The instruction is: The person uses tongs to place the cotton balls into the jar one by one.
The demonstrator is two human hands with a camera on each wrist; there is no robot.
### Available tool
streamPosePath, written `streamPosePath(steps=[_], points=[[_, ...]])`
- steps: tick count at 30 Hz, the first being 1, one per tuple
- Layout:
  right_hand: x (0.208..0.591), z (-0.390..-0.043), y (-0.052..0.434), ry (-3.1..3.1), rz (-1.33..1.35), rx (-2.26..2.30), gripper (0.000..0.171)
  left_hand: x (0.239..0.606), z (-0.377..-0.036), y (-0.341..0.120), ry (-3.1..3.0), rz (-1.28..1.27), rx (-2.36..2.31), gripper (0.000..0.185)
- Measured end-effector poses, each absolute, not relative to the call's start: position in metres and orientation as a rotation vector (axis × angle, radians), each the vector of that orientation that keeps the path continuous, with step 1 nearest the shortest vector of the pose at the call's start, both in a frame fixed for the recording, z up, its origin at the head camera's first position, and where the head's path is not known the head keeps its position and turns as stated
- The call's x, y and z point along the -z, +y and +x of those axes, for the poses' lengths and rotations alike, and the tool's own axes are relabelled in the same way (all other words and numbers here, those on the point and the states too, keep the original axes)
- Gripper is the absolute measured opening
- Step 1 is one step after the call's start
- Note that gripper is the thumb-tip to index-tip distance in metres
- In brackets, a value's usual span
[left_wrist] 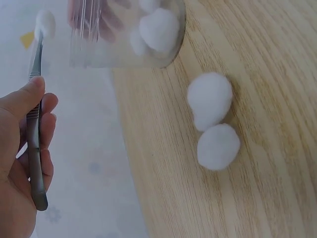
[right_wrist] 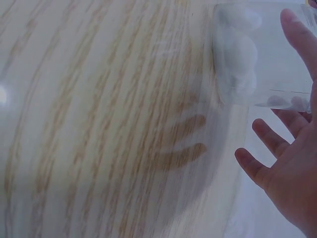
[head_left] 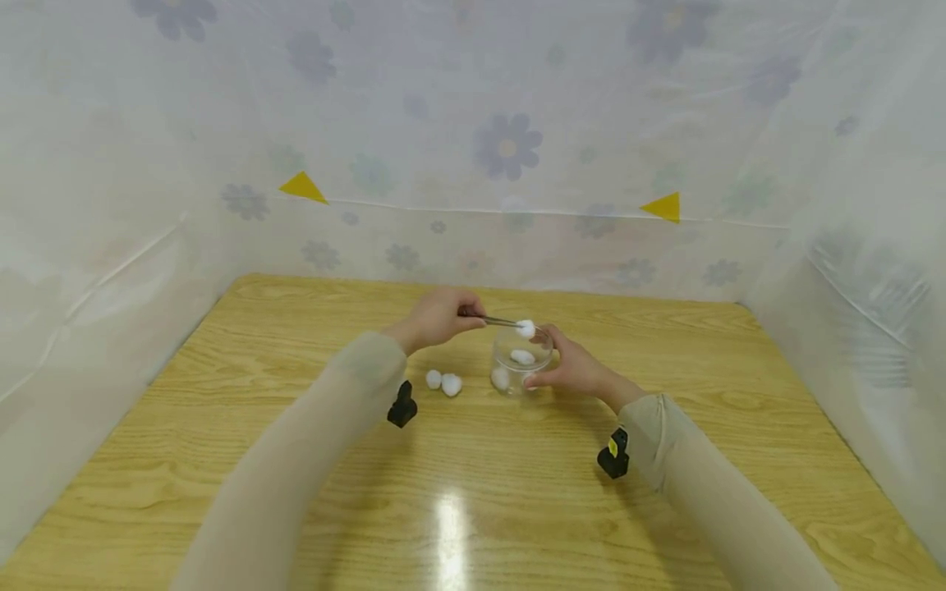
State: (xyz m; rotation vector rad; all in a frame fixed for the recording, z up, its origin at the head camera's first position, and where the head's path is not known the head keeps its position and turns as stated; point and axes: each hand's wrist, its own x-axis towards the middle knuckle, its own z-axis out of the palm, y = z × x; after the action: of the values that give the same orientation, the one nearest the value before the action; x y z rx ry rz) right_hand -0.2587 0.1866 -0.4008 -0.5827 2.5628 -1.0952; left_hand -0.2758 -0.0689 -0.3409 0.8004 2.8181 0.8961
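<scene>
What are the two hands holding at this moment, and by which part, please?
The left hand pinches the tweezers along their shanks; their tips clamp a cotton ball. The right hand steadies the clear jar by its side wall.

Wooden table (head_left: pixel 296 460); jar (head_left: pixel 521 368), 2 cotton balls (head_left: pixel 443 382).

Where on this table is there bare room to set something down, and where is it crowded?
Bare wood lies along the near edge of the table between the sleeves, and on the far left and far right. Crowded at centre: the jar held by the right hand, two cotton balls beside it, tweezers in the left hand above.
</scene>
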Motion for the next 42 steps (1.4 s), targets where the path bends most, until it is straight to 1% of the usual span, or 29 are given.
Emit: streamPosePath(steps=[12,18,25,30,37,42], points=[[0.403,-0.259,0.186,2.578,-0.546,1.083,0.089,0.344,-0.274,-0.067,2.8,0.819,-0.931,0.013],[0.404,-0.259,0.186,2.579,-0.559,1.071,0.094,0.345,-0.27,-0.067,2.761,0.809,-0.955,0.017],[0.401,-0.258,0.186,2.562,-0.577,1.065,0.095,0.346,-0.269,-0.069,2.751,0.781,-0.967,0.021],[0.4,-0.256,0.186,2.56,-0.571,1.064,0.096,0.347,-0.269,-0.075,2.738,0.773,-0.996,0.023],[0.401,-0.256,0.185,2.566,-0.601,1.07,0.094,0.352,-0.269,-0.085,2.742,0.774,-1.018,0.018],[0.401,-0.256,0.186,2.567,-0.604,1.073,0.093,0.354,-0.268,-0.094,2.738,0.755,-1.023,0.022]])
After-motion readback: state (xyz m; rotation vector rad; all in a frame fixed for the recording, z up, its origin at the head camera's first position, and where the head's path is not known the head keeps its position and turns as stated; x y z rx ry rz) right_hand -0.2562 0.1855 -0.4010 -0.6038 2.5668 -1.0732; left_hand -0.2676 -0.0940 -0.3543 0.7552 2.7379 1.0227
